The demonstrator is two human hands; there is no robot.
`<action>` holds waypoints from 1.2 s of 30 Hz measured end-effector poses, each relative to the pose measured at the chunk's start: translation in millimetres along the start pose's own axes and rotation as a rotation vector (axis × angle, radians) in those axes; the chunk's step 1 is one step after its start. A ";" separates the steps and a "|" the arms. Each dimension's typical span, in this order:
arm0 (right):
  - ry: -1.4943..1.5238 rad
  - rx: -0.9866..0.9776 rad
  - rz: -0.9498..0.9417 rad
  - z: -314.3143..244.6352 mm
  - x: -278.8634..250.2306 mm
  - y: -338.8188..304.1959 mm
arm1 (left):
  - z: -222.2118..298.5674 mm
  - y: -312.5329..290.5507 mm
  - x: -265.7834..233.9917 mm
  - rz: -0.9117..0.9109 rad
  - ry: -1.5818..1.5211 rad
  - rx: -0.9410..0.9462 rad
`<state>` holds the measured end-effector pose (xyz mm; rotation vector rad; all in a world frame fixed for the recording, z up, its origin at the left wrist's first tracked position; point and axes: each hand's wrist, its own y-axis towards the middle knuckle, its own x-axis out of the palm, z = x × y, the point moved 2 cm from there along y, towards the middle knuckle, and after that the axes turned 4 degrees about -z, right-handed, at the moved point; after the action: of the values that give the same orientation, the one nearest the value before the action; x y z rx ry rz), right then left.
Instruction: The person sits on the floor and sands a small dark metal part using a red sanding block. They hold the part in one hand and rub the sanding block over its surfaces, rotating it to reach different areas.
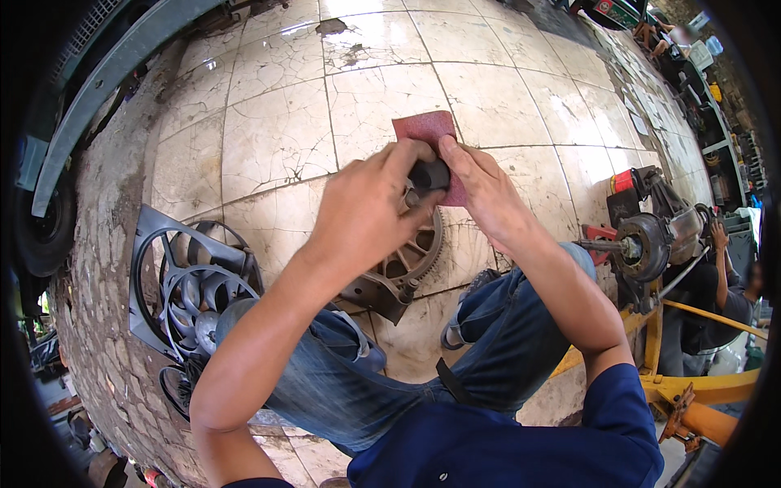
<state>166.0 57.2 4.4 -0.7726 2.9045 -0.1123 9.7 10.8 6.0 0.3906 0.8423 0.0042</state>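
Observation:
My left hand (pixel 362 199) is closed around a dark, round-ended cylindrical part (pixel 430 174), held up in front of my knees. A piece of reddish sandpaper (pixel 425 126) is pinched in my right hand (pixel 488 191), its thumb pressing on the sheet. The sandpaper lies against the far and right sides of the dark part, and its lower end shows under my right fingers. Below my hands, a metal wheel with a toothed rim (pixel 425 254) rests on the floor between my feet, partly hidden by my left forearm.
On my left lie a black fan shroud (pixel 146 244) and fan parts. To the right stands a greasy mechanical assembly (pixel 643 240) beside a yellow metal frame (pixel 716 386). Another person (pixel 724 301) sits beyond it. A vehicle's grey bumper (pixel 106 85) reaches in at the far left.

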 end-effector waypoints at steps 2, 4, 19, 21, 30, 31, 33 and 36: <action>0.000 0.023 -0.003 0.1 -0.7 -0.4 | -6.6 3.9 -2.7 0.017 -0.038 -0.068; 0.054 0.093 -0.025 -1.4 1.7 -1.7 | -16.2 7.2 -5.0 0.029 0.008 -0.168; 0.052 0.025 -0.117 12.0 1.7 3.1 | -8.0 0.2 -4.3 0.032 -0.041 -0.086; 0.066 0.005 -0.071 4.6 4.0 2.1 | 0.9 -0.9 -4.5 0.003 0.010 -0.047; 0.046 0.023 -0.065 12.0 -2.1 6.0 | 0.8 0.8 -2.0 -0.015 -0.026 -0.046; 0.047 0.031 -0.059 12.8 -3.7 6.7 | 1.9 0.8 -2.8 -0.020 -0.016 -0.045; 0.038 0.026 -0.042 11.0 -2.3 5.1 | 0.7 4.0 -4.0 -0.025 0.007 -0.042; 0.048 0.024 -0.059 9.1 2.2 4.6 | -16.0 12.9 -9.3 0.035 -0.030 -0.206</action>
<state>163.2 59.7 -5.4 -0.8631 2.9202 -0.1736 -6.2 26.7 7.5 0.2109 0.7969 0.1169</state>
